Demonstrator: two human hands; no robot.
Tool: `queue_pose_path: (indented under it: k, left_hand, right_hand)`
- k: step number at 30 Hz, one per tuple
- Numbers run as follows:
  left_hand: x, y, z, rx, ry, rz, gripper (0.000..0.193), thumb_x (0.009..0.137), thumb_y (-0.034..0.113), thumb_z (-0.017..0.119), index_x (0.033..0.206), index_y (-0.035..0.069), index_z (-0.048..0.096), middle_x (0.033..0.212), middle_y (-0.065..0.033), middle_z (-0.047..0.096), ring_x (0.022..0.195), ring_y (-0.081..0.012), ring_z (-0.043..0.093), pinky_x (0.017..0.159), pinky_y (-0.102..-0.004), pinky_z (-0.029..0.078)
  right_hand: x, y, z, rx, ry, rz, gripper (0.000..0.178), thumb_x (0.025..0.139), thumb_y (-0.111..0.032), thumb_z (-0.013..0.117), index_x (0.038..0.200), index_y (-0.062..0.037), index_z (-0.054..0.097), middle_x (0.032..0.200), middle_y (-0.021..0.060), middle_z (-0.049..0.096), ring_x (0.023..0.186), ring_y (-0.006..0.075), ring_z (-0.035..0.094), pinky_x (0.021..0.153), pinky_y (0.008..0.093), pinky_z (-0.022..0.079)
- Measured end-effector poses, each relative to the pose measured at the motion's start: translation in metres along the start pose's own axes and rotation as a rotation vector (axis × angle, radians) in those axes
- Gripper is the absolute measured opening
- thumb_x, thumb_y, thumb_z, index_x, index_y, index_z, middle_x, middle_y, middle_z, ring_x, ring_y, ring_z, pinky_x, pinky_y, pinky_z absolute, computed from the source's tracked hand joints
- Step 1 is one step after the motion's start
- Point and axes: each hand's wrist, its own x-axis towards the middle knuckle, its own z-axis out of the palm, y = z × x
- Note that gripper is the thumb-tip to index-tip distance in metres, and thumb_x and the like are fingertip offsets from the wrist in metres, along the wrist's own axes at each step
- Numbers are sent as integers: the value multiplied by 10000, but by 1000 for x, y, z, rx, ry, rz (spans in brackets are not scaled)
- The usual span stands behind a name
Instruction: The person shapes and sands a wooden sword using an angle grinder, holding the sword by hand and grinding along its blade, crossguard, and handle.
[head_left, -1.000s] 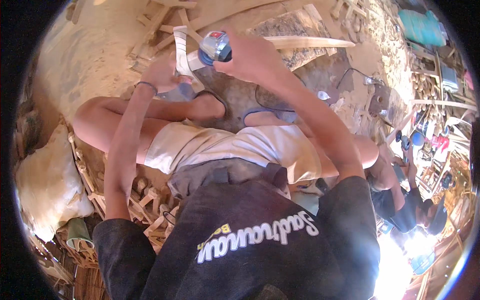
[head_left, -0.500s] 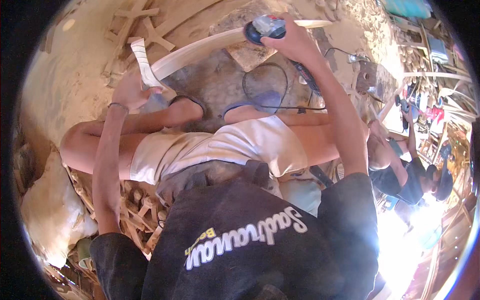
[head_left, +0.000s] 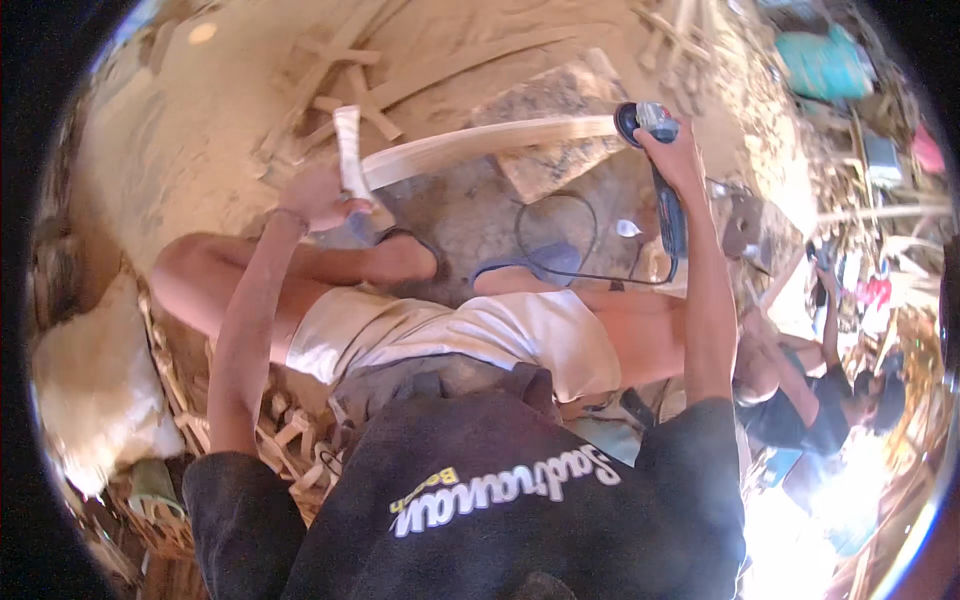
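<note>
My left hand (head_left: 316, 197) is closed around the near end of a long, curved, pale wooden piece (head_left: 470, 143), beside a short whitish crosspiece (head_left: 348, 150). The piece arcs away to the right, above the ground in front of my legs. My right hand (head_left: 676, 158) grips the head of an angle grinder (head_left: 668, 215), whose body hangs down along my wrist. Its round dark disc (head_left: 627, 124) is at the far right end of the wood; whether it touches cannot be told. A black cord (head_left: 600, 277) runs from the grinder and loops over the ground.
A flat stone-like slab (head_left: 560, 165) lies beyond the wood. Crossed wooden frames (head_left: 345, 85) rest on the dusty ground at the far left. My sandalled foot (head_left: 520, 278) is near the cord. Another person (head_left: 810, 400) sits at the right, among scattered wood.
The grinder has slid right along the wood to its far end, my right arm straightening with it. The whole view has shifted, so things sit lower and further right.
</note>
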Motion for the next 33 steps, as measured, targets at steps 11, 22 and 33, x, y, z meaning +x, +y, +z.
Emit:
queue_pose_path:
  k: [11,22,33]
  left_hand:
    - [7,19,-7,-63,2,38,466,854,426,885,1186,131,742,1068,-181,788,1051,-415,741,880,-522,579]
    - [7,14,3,-23,51,-19,429,835,375,901,1178,134,807,1041,-187,800,997,-390,759,854,-505,583]
    - [25,-1,13,17,-6,1,467,810,444,936,1076,83,805,916,-135,808,811,-324,763,721,-451,580]
  right_hand:
    - [-126,-232,50,117,-448,-489,870,826,-527,817,1457,-11,513,1104,289,754,1043,454,744,894,526,590]
    - [-87,-133,28,108,-383,-283,874,792,-500,823,1460,-18,530,1127,294,743,1071,410,745,945,482,585]
    - [58,130,-13,52,19,86,1015,751,-523,908,1437,94,484,1275,267,695,1175,331,707,1019,418,552]
